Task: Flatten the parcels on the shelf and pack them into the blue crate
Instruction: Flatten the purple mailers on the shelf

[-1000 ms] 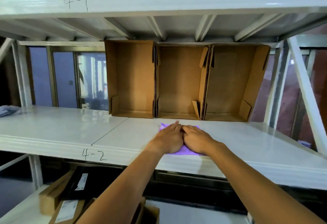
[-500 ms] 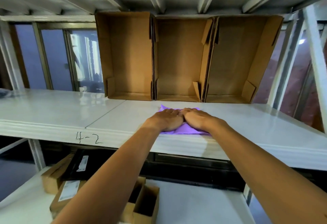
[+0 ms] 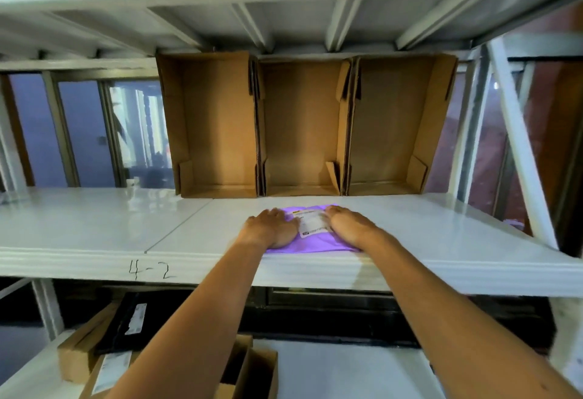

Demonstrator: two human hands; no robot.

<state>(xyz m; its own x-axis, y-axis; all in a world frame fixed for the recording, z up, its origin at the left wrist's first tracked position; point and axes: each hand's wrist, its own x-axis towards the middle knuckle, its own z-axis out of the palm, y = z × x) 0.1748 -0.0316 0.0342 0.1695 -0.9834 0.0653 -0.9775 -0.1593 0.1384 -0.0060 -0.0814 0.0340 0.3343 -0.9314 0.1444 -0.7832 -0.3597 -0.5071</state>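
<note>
1. Purple parcel (image 3: pixel 310 242) lay flat on the white shelf (image 3: pixel 94 225), at its front edge and right of the panel seam. A white label (image 3: pixel 312 225) faced up between the hands; print too small to read.
2. Left hand (image 3: pixel 271 230) pressed down on the parcel's left end. Grip spread, fingers straight and close together, palm down.
3. Right hand (image 3: pixel 353 228) pressed on the right end in the same way: grip flat, fingers straight, nothing pinched. The hands sat apart, with the label showing in the gap.
4. Behind the parcel, three cardboard boxes stood side by side at the back of the shelf, open faces toward the camera: left box (image 3: pixel 217 127), middle box (image 3: pixel 303 127), right box (image 3: pixel 397 124). Walls touching.
5. Shelf's front lip carried the handwritten mark "4-2" (image 3: pixel 150 269), left of the forearms.
6. Lower shelf (image 3: pixel 347 370): a black parcel (image 3: pixel 126 323) with a white label resting on a brown carton (image 3: pixel 79 357), and a small open box (image 3: pixel 252 370) beside the left forearm.
</note>
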